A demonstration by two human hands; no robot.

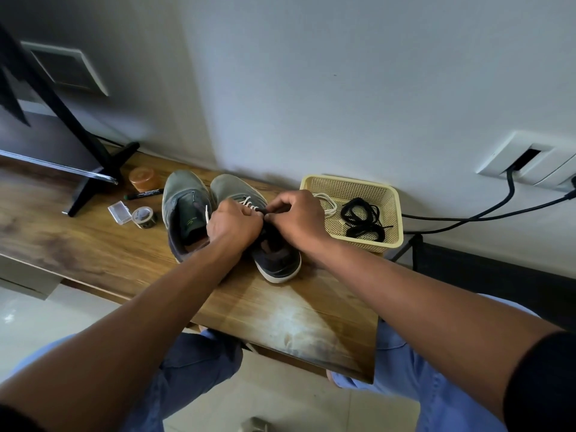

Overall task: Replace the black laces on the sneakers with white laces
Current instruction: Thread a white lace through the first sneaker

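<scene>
Two grey-green sneakers stand side by side on the wooden table (93, 244), toes toward the wall. The left sneaker (184, 207) has no lace in its eyelets. The right sneaker (274, 260) carries a white lace (247, 202) across its front eyelets. My left hand (233, 224) is curled over the right sneaker's tongue and holds a white lace end (206, 215) that sticks up. My right hand (296, 219) pinches something small and dark at the sneaker's eyelets. A cream basket (392, 219) holds the black laces (361, 219) and another white lace (327, 205).
To the left of the sneakers lie a tape roll (144, 217), a small clear box (119, 212), a black marker (143, 194) and an orange jar (145, 179). A black stand (93, 176) occupies the table's left. Black cables (467, 213) run from a wall socket on the right.
</scene>
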